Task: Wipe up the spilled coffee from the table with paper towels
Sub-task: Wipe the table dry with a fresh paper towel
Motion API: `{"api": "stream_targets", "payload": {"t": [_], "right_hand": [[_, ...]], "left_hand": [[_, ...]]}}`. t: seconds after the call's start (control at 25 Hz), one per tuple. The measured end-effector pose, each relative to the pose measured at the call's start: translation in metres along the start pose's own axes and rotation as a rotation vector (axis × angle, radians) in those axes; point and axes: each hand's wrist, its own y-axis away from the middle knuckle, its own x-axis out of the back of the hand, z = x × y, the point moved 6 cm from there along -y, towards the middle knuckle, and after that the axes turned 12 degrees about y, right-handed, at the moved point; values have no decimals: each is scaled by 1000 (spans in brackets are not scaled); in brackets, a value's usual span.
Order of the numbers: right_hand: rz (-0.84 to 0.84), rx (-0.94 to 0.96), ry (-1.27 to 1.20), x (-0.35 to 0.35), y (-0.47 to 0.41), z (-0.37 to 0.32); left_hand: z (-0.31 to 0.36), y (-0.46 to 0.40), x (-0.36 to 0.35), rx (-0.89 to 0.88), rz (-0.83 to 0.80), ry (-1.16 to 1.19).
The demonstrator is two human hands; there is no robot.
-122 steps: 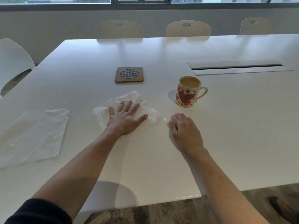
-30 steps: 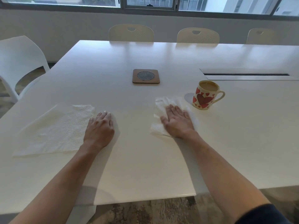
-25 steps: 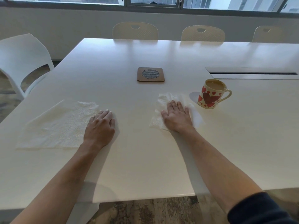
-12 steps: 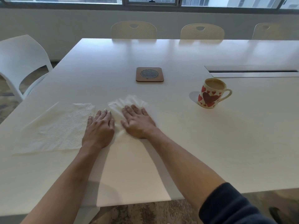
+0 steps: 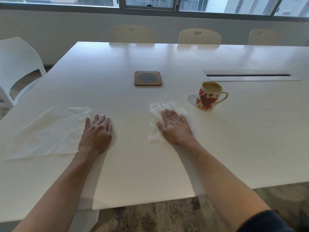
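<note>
Head view: right hand (image 5: 175, 128) flat, pressing towel (image 5: 154, 113) mid-wipe near table's (image 5: 150, 173) front edge; left hand (image 5: 97, 131) flat, empty. Next: sweep toward mug (image 5: 209, 97).

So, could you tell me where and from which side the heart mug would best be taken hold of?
Probably by the handle. The heart mug stands upright, nearly full of coffee, with its loop pointing right and clear of everything, so the right hand could come in from the right and keep it level.
</note>
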Motion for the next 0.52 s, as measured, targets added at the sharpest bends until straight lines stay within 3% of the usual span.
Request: {"api": "stream_targets", "payload": {"t": [0.12, 0.28, 0.52], "right_hand": [[11, -161, -1, -4, 13, 47], [37, -287, -43, -10, 29, 54], [52, -199, -69, -11, 45, 0]], "left_hand": [[1, 0, 0, -18, 3, 5], [5, 2, 0, -19, -1, 27], [8, -1, -3, -41, 1, 15]]}}
